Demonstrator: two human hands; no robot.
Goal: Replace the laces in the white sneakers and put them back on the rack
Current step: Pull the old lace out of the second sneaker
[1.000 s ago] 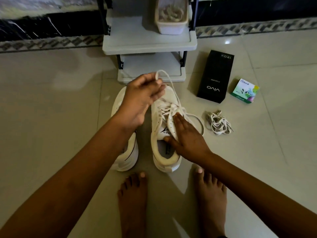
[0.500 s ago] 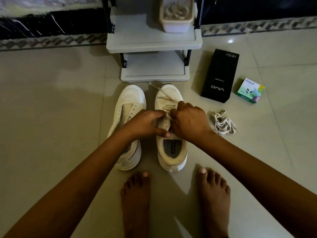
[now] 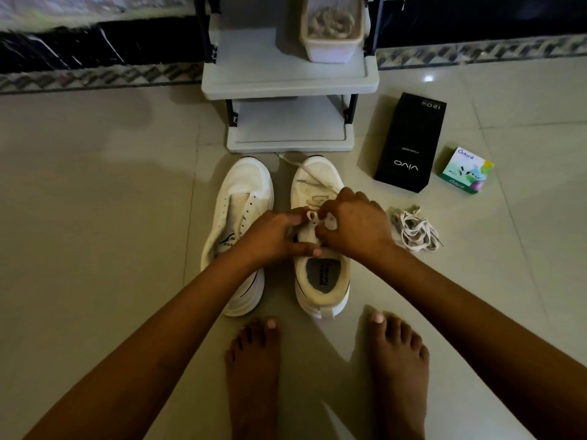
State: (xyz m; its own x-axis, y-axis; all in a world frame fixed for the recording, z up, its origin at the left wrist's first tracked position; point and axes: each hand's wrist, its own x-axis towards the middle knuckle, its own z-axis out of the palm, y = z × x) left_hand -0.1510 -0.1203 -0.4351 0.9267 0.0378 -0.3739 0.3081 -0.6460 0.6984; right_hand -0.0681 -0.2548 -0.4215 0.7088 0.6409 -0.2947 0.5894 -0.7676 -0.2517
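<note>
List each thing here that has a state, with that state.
Unlaced sneaker: eyelets empty, on floor.
Other sneaker: partly laced, on floor, gripped by left hand.
Lace: pinched by right hand, end trailing over toe.
Loose laces: bundled on floor.
Tub: open, on rack.
Black box: closed, flat.

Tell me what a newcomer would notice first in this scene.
Both bare hands, the left hand and right hand, pinch a white lace over the right-side white sneaker at the centre of the floor. Beside it the other white sneaker shows empty eyelets, a grey plastic shoe rack stands just beyond, and a loose bundle of white laces lies to the right near a black rectangular box.
</note>
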